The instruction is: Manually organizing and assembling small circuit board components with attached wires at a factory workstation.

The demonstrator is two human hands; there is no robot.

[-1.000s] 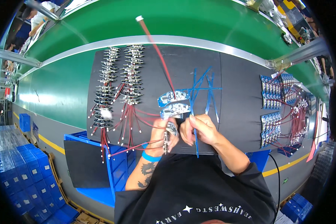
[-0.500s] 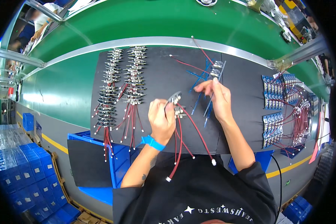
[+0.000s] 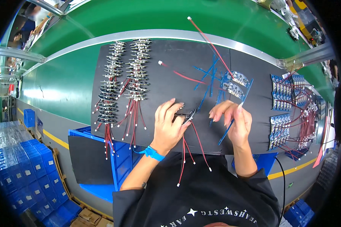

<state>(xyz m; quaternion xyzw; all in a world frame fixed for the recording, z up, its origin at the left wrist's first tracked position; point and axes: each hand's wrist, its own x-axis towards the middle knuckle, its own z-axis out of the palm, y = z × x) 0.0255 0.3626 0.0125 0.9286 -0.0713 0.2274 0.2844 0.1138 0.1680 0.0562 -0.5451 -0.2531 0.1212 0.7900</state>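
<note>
My left hand, a blue band at its wrist, is closed around small curved circuit boards just over the black mat. Red wires with white plugs trail from these boards toward my body. To the right, my right hand pinches the edge rail of a blue circuit board panel. Two curved boards remain joined to this panel, and their red wires stretch away to the far left. Under and beside it, thin blue scrap strips lie crisscrossed on the mat.
Two long rows of curved boards stand on the left of the black mat, wires toward me. Blue board panels and a heap of red wires lie at the right. Blue crates are stacked on the floor.
My left hand has lowered its boards toward the mat and turned over them. My right hand has moved right and nearer, and the panel now shows its face instead of its edge.
</note>
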